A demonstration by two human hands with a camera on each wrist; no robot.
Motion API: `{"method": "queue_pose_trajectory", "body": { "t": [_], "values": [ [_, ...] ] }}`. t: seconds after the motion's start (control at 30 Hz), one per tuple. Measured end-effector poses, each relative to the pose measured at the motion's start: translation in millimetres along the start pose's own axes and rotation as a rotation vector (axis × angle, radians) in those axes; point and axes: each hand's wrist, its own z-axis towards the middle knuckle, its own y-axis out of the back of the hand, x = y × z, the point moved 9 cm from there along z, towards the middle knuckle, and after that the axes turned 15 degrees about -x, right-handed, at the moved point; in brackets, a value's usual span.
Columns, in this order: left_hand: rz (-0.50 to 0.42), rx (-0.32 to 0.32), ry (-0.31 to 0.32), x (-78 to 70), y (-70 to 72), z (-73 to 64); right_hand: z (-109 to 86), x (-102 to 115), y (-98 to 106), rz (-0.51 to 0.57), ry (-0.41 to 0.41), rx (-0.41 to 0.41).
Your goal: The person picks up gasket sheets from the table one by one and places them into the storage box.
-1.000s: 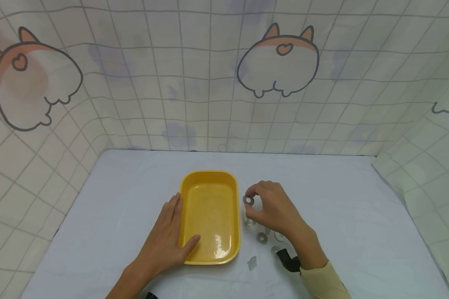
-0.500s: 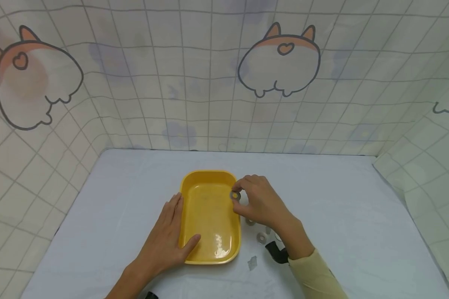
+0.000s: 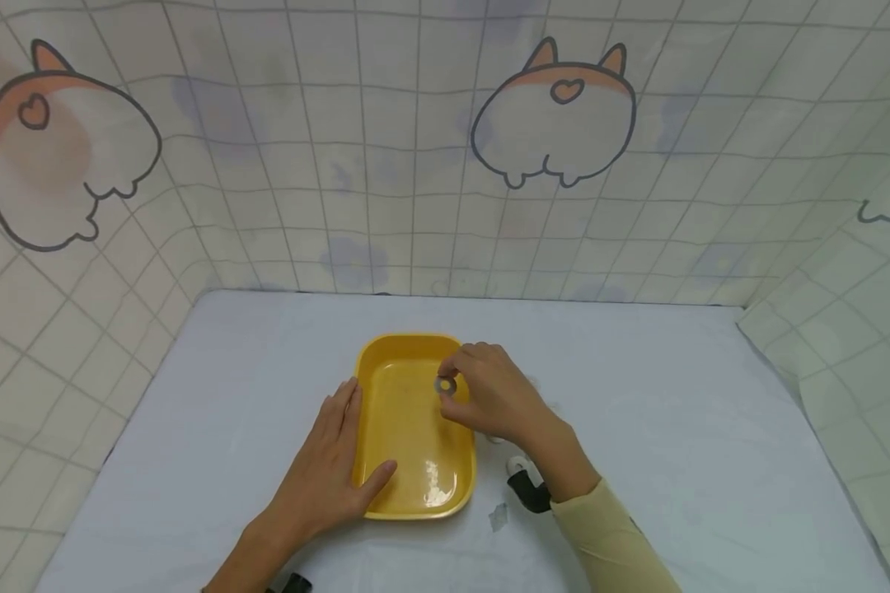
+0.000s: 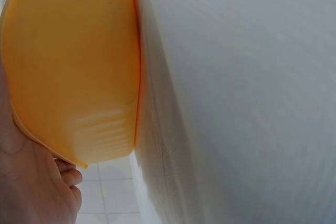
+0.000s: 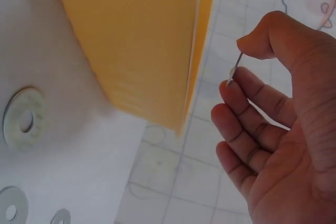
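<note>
A yellow rectangular tray (image 3: 408,445) stands on the white table. My left hand (image 3: 325,469) rests along its left side, fingers straight and thumb over the near left rim; in the left wrist view, part of that hand (image 4: 31,182) lies against the tray wall. Between thumb and fingertips my right hand (image 3: 500,399) pinches a flat metal washer (image 3: 439,389), held over the tray's right side. The right wrist view shows the washer (image 5: 235,66) edge-on, with the other fingers loosely bent below it.
Several loose washers lie right of the tray, one a large washer (image 5: 25,119) in the right wrist view. A small grey patch (image 3: 498,517) is on the table near the tray's front right corner. A black strap piece (image 3: 528,492) hangs at the right wrist.
My right hand has moved left with the washer, from beside the tray to over its inside. The left hand has stayed on the tray's left side.
</note>
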Motion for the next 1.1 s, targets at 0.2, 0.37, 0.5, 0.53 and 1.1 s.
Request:
{"method": "queue_pose_trajectory", "body": {
  "t": [0.2,0.37,0.5,0.53,1.1],
  "values": [
    [-0.007,0.011,0.013,-0.9,0.1,1.1,5.7,6,-6,0.001,0.042,0.001],
    [0.000,-0.007,-0.003,-1.8,0.6,0.9,7.7,9,-11,-0.005,0.031,0.046],
    [0.007,-0.014,-0.010,-2.1,1.2,0.9,8.1,13,-10,-0.010,0.027,0.068],
    [0.004,-0.017,-0.010,-2.3,1.3,1.2,7.6,13,-9,-0.013,0.023,0.067],
    [0.020,-0.039,-0.032,-4.4,1.2,1.5,-24.2,-18,13,0.047,-0.195,0.026]
  ]
}}
